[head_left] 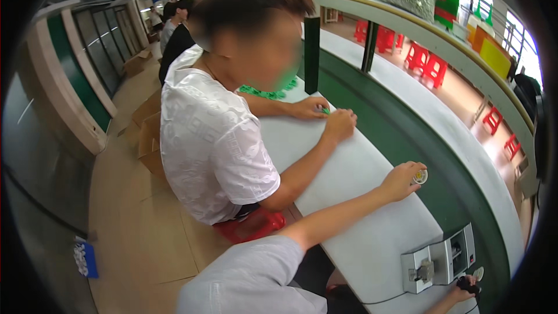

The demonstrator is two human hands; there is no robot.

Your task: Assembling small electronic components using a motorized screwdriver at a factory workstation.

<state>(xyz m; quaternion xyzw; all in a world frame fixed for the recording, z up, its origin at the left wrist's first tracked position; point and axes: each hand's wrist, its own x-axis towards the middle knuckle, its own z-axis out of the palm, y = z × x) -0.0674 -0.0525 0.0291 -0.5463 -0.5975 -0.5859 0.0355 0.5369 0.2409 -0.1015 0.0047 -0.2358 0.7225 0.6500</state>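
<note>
head view, clock read from its centre: left hand (402, 181), between three and four o'clock, bare forearm and grey sleeve (247, 270) behind; fingers closed on one white round part (422, 177) with yellow middle, held over the near edge of a green strip (407, 128). right hand (462, 293), past four o'clock, at a black item (468, 285), kind unclear; whether gripped, cannot tell. one pale round piece (478, 273), just beside it. one grey-white device (433, 261), four o'clock, on a white table (354, 186). one co-worker (218, 134), nine to ten o'clock, white shirt, on a red stool (253, 225); green pieces (264, 92), twelve o'clock, near that person's hands. one blue bin (88, 260), eight o'clock, on the floor.
</note>
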